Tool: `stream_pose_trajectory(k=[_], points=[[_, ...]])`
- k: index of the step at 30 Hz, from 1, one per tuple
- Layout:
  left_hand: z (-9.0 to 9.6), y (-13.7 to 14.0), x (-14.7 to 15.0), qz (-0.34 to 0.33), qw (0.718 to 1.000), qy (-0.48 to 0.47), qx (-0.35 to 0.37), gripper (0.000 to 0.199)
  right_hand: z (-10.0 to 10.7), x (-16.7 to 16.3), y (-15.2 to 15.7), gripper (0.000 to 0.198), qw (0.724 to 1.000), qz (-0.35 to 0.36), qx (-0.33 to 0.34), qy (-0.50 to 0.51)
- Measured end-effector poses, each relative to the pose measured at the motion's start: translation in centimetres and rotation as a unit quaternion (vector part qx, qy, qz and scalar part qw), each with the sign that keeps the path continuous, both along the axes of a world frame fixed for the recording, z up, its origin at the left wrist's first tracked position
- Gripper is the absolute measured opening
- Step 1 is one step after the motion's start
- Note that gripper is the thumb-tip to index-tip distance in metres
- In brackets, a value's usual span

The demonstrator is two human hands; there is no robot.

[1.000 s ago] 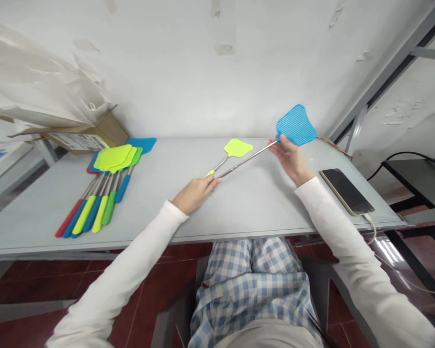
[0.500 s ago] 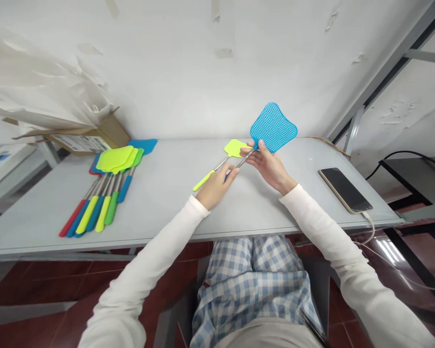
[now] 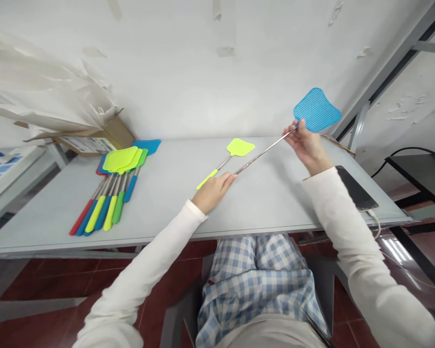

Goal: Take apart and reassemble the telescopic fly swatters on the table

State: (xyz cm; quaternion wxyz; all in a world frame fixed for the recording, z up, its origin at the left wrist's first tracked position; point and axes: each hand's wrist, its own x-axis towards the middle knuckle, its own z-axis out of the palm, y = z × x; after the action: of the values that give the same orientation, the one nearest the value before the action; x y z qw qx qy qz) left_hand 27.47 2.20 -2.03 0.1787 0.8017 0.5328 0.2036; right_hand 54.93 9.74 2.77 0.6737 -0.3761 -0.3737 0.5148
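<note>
A blue fly swatter [image 3: 316, 110] with a long, thin telescopic metal rod is stretched between my two hands above the table. My left hand [image 3: 213, 191] is closed around its handle end, which the fingers hide. Up at the base of the blue head, my right hand [image 3: 306, 145] pinches the top of the rod between thumb and fingers. Behind my left hand a yellow-green fly swatter [image 3: 240, 147] lies on the table with its rod short. At the left, a pile of fly swatters [image 3: 119, 159] has red, blue, green and yellow handles pointing toward me.
The grey table [image 3: 174, 212] stands against a white wall. An open cardboard box [image 3: 118, 133] sits at the back left. Partly behind my right forearm lies a phone [image 3: 355, 188] with a white cable plugged in. A dark stand [image 3: 420, 169] is beyond the table's right end.
My right hand has moved right and upward with the blue head, and the swatter's metal rod is now much longer. My left hand has stayed nearly in place at the handle.
</note>
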Motion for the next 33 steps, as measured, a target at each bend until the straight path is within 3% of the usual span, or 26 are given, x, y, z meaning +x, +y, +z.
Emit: stream_pose_trajectory(k=[9, 15, 21, 26, 33], points=[[0.0, -0.5, -4.2, -0.003, 0.999, 0.014, -0.038, 0.044, 1.4, 5.1, 3.8, 0.016, 0.999, -0.040, -0.031, -0.014], [-0.1, -1.6, -7.3, -0.001, 0.998, 0.024, -0.056, 0.043, 3.0, 9.2, 5.7, 0.037, 0.995, -0.097, -0.025, 0.021], [-0.6, -2.2, -10.4, -0.017, 0.998, 0.025, -0.060, 0.045, 3.0, 10.7, 5.8, 0.028, 0.997, -0.069, -0.036, 0.015], [-0.8, -2.1, -10.7, -0.010, 0.997, 0.023, -0.076, 0.047, 2.0, 10.3, 6.1, 0.030, 0.999, -0.014, -0.043, 0.029], [-0.4, -1.0, -8.6, -0.010, 0.997, 0.020, -0.076, 0.043, 1.5, 10.1, 7.2, 0.027, 0.992, -0.113, -0.040, 0.051]])
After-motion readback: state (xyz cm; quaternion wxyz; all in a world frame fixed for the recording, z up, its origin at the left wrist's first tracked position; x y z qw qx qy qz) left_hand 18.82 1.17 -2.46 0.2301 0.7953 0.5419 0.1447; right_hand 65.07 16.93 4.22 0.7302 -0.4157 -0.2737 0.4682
